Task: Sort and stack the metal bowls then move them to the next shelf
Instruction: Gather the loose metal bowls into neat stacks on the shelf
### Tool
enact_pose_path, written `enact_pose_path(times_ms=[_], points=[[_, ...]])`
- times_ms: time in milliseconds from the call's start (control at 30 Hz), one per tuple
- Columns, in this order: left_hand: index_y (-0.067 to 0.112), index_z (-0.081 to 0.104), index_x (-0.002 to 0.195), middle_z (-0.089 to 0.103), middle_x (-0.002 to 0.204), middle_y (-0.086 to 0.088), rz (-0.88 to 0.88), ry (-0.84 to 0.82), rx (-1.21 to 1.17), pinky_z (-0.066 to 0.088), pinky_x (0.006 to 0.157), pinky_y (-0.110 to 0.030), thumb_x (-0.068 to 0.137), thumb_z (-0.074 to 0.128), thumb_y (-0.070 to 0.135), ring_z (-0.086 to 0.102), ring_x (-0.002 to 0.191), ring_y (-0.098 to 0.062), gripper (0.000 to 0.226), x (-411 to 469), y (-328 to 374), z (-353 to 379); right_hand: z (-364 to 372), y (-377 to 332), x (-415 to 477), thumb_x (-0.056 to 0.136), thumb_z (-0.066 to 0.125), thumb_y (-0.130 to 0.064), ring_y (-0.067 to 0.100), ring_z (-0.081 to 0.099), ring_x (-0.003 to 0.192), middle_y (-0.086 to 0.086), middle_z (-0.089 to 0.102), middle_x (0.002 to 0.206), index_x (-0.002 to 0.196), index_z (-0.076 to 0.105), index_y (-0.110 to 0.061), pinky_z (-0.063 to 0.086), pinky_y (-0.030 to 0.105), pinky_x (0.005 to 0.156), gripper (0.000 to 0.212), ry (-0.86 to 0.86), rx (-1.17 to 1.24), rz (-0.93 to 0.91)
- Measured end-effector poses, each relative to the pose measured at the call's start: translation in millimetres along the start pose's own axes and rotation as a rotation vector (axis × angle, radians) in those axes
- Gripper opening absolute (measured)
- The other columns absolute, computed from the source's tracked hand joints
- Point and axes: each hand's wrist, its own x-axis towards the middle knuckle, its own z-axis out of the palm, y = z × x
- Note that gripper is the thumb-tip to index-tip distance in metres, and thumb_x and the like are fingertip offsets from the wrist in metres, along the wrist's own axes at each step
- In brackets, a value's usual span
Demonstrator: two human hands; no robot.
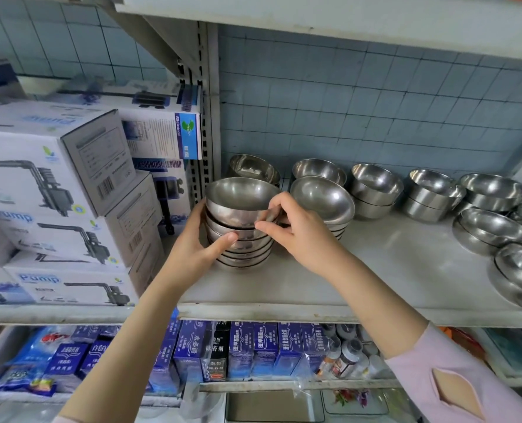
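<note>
Now, from your left: cartons of submersible pumps [55, 184] fill the neighbouring bay, cut off from the bowls by the perforated shelf upright [206, 102]. Just right of that post, near the left end of the white shelf board [391, 270], stands the tall stack of metal bowls [241, 242]. You have it between both hands.

Your left hand [189, 242] cups the stack's left flank, with the thumb laid across the front of the middle bowls. Your right hand [296, 233] is on the opposite side. Its forefinger curls at the rim of the top bowl [238, 196] and its thumb is pressed just below, so it pinches the upper part of the stack.

The stack's axis runs straight up, though the top bowl looks seated a little askew. Both hands are equally close, so neither has to reach.

Behind the stack, a single tilted bowl [253, 169] sits by the tiled wall. Just beside your right hand is a shorter stack [323, 206], near enough that your knuckles could clip it as you lift. Further right come a nested pair [375, 190], a second pair [433, 193], then loose shallow bowls [491, 230] toward the edge.

Sorting looks only partly done. For the carry, I would keep the stack plumb and bring your left hand lower. Which shelf counts as next, I cannot tell.
</note>
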Motion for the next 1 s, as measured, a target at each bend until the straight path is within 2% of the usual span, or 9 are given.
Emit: enact_pose_path(times_ms=[67, 167, 333, 500, 600, 733, 867, 933, 1000], points=[[0.036, 0.026, 0.15, 0.045, 0.142, 0.023, 0.009, -0.007, 0.001, 0.031, 0.098, -0.004, 0.073, 0.066, 0.057, 0.041, 0.13, 0.011, 0.089, 0, 1, 0, -1, -1, 0, 0.092, 0.065, -0.041, 0.012, 0.059, 0.069, -0.011, 0.063, 0.096, 0.103, 0.048, -0.022, 0.054, 0.046, 0.076, 0.028, -0.005, -0.016, 0.012], [0.044, 0.022, 0.143, 0.041, 0.137, 0.031, 0.042, -0.022, 0.0, 0.03, 0.093, 0.004, 0.08, 0.063, 0.053, 0.038, 0.123, 0.023, 0.076, -3, 3, 6, 0, -1, -1, 0.092, 0.067, -0.038, 0.007, 0.059, 0.071, -0.025, 0.062, 0.09, 0.103, 0.049, -0.019, 0.053, 0.039, 0.075, 0.028, 0.0, -0.044, -0.018], [0.034, 0.023, 0.148, 0.034, 0.144, 0.029, 0.051, 0.07, -0.027, 0.025, 0.11, -0.011, 0.08, 0.057, 0.059, 0.031, 0.138, 0.008, 0.08, -7, -7, 17, 3, -2, 0, 0.091, 0.068, -0.038, 0.009, 0.059, 0.08, -0.033, 0.055, 0.086, 0.104, 0.051, -0.019, 0.052, 0.034, 0.075, 0.028, 0.012, -0.08, -0.036], [0.033, 0.02, 0.148, 0.032, 0.144, 0.031, 0.059, 0.02, -0.022, 0.026, 0.104, -0.003, 0.082, 0.058, 0.055, 0.03, 0.133, 0.018, 0.08, -8, -2, 15, 2, -2, -4, 0.091, 0.068, -0.038, 0.0, 0.052, 0.072, -0.019, 0.062, 0.095, 0.105, 0.05, -0.02, 0.04, 0.02, 0.064, 0.029, 0.037, -0.063, -0.043], [0.031, 0.006, 0.156, 0.018, 0.159, 0.02, 0.07, 0.005, 0.044, 0.018, 0.118, -0.023, 0.078, 0.058, 0.07, 0.016, 0.146, 0.004, 0.102, -9, -3, 8, -3, -7, -5, 0.09, 0.071, -0.031, -0.003, 0.055, 0.083, -0.012, 0.063, 0.097, 0.104, 0.052, -0.019, 0.041, 0.015, 0.075, 0.026, 0.085, -0.001, -0.054], [0.021, 0.006, 0.157, 0.009, 0.163, 0.006, 0.071, 0.243, 0.206, 0.01, 0.121, -0.038, 0.069, 0.058, 0.072, 0.002, 0.151, -0.011, 0.114, -15, 28, 9, -24, -15, -12, 0.089, 0.072, -0.026, 0.007, 0.063, 0.101, -0.015, 0.068, 0.095, 0.102, 0.056, -0.02, 0.047, 0.031, 0.103, 0.022, 0.195, 0.154, -0.1], [0.021, 0.016, 0.156, 0.014, 0.161, 0.005, 0.212, 0.218, 0.273, 0.009, 0.116, -0.022, 0.069, 0.06, 0.071, 0.001, 0.149, -0.004, 0.11, -6, 84, 26, -55, -9, -32, 0.088, 0.073, -0.016, 0.013, 0.066, 0.106, -0.019, 0.065, 0.099, 0.105, 0.057, -0.031, 0.048, 0.037, 0.105, 0.028, 0.21, 0.365, -0.11], [0.018, 0.016, 0.156, 0.02, 0.155, 0.012, 0.302, 0.145, 0.265, 0.01, 0.112, -0.008, 0.067, 0.061, 0.065, 0.011, 0.146, 0.001, 0.11, -2, 107, 44, -72, -2, -47, 0.087, 0.072, -0.009, 0.015, 0.066, 0.105, -0.013, 0.064, 0.1, 0.112, 0.056, -0.03, 0.048, 0.037, 0.102, 0.036, 0.245, 0.465, -0.116], [0.017, 0.004, 0.156, 0.019, 0.157, 0.014, 0.32, 0.034, 0.143, 0.018, 0.113, -0.007, 0.067, 0.067, 0.061, 0.019, 0.143, 0.006, 0.118, -3, 124, 69, -93, 10, -65, 0.087, 0.07, 0.003, 0.015, 0.065, 0.106, 0.001, 0.064, 0.107, 0.122, 0.052, -0.023, 0.048, 0.03, 0.1, 0.048, 0.288, 0.54, -0.084]])
